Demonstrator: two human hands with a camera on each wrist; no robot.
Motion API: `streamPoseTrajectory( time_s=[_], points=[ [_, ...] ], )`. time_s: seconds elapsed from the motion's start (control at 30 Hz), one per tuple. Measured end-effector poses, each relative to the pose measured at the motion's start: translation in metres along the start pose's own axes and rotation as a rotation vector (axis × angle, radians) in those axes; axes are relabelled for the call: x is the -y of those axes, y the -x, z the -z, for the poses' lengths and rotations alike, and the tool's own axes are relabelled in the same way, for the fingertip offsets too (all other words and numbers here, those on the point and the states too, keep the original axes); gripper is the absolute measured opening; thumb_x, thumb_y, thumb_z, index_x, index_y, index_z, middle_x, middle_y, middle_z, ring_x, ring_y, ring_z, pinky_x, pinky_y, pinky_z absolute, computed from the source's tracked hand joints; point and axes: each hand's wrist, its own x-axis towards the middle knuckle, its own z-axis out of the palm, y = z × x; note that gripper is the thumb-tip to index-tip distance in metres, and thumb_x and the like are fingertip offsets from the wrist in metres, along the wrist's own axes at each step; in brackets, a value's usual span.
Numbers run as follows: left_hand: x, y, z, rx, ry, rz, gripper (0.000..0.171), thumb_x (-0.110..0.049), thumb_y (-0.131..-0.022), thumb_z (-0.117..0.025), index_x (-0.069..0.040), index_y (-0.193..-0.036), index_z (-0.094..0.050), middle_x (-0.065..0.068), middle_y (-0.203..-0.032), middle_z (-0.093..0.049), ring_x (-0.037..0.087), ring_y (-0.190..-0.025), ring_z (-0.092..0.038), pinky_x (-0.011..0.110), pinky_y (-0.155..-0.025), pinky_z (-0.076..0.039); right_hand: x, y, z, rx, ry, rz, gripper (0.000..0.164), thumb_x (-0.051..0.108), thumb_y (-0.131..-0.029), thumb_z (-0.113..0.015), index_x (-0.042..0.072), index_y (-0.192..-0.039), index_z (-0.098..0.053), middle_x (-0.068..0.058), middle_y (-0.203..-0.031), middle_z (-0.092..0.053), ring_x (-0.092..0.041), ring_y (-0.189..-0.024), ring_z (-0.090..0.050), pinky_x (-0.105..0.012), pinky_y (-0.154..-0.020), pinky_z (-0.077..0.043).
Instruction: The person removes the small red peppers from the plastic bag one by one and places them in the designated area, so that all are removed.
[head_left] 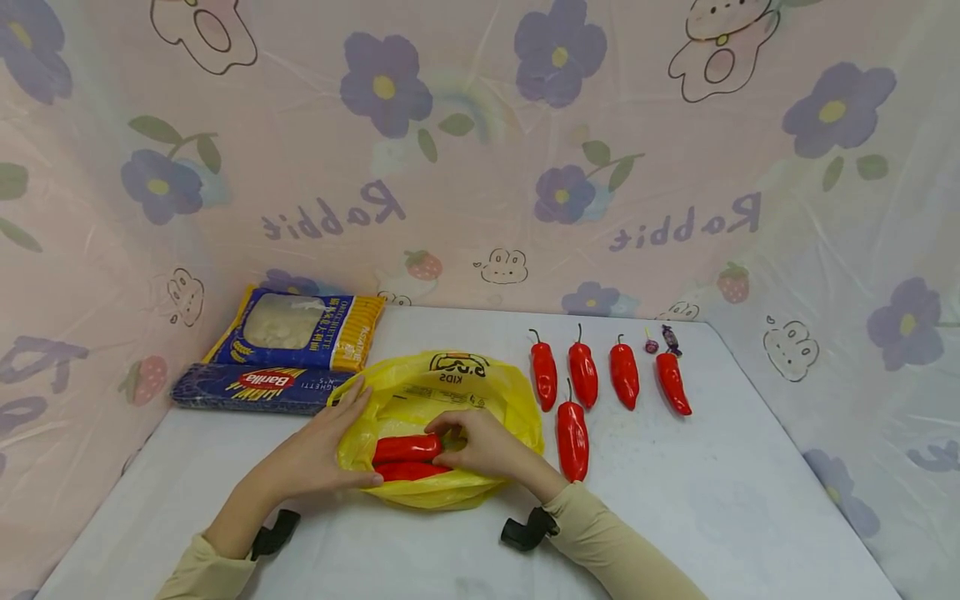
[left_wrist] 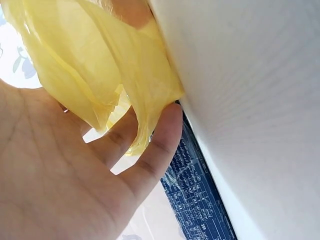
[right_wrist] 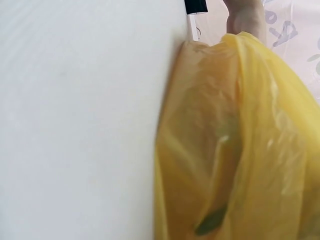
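A yellow plastic bag (head_left: 517, 392) lies with its mouth spread wide. My left hand (head_left: 318, 446) is at the bag's left side, thumb along the near rim and fingers stretched toward the far rim. The left wrist view shows yellow film (left_wrist: 145, 65) against those fingers. Inside the opening, my right hand (head_left: 480, 446) pinches a shiny red pepper (head_left: 407, 449) at its stem end. Another red pepper (head_left: 412, 472) lies just in front of it, partly covered by the near rim. In the right wrist view, the bag (right_wrist: 270, 150) hides most of that hand.
Several red peppers (head_left: 582, 375) with dark stems lie right of the bag; one pepper (head_left: 573, 442) lies nearer. Two small wrapped candies (head_left: 670, 340) sit at the back right. A blue spaghetti pack (head_left: 247, 400) and an orecchiette pack (head_left: 300, 329) lie at the left.
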Motion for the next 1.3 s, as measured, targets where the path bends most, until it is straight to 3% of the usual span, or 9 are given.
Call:
streamPoseTrajectory(
  time_s=[0.5,0.8,1.1,1.3],
  points=[
    [0.000,0.000,0.000,-0.006,0.006,-0.006,0.127,-0.074,-0.078,-0.081,-0.010,-0.170,-0.021,0.010,-0.180,-0.004,0.055,-0.156,-0.024,0.077,-0.117,-0.031,0.000,0.000,0.000,-0.016,0.030,0.022,0.029,0.023,-0.092,-0.085,0.021,-0.120,-0.077,0.011,-0.111,-0.074,-0.008,-0.096,-0.061,-0.024,-0.087,-0.053],
    [0.000,0.001,0.001,-0.001,0.003,0.005,0.128,-0.076,-0.077,-0.080,-0.011,-0.171,-0.020,0.009,-0.180,-0.004,0.054,-0.156,-0.024,0.077,-0.117,-0.032,0.004,0.002,0.004,-0.041,0.033,0.025,0.029,0.023,-0.096,-0.082,0.018,-0.124,-0.075,0.007,-0.116,-0.075,-0.010,-0.101,-0.063,-0.027,-0.093,-0.056],
    [0.000,0.001,0.001,0.005,-0.002,0.008,0.128,-0.077,-0.077,-0.079,-0.013,-0.171,-0.019,0.009,-0.180,-0.004,0.054,-0.156,-0.024,0.077,-0.117,-0.032,0.004,0.004,0.013,-0.076,0.046,0.017,0.031,0.020,-0.099,-0.077,0.017,-0.129,-0.074,0.005,-0.122,-0.074,-0.014,-0.107,-0.064,-0.036,-0.100,-0.055],
    [0.001,0.001,0.000,-0.001,-0.008,0.001,0.128,-0.077,-0.077,-0.079,-0.013,-0.171,-0.019,0.008,-0.180,-0.003,0.054,-0.156,-0.024,0.077,-0.116,-0.032,0.005,0.004,0.023,-0.114,0.007,0.035,0.028,0.018,-0.098,-0.075,0.013,-0.126,-0.074,0.001,-0.119,-0.075,-0.019,-0.103,-0.065,-0.039,-0.094,-0.056]
  ],
)
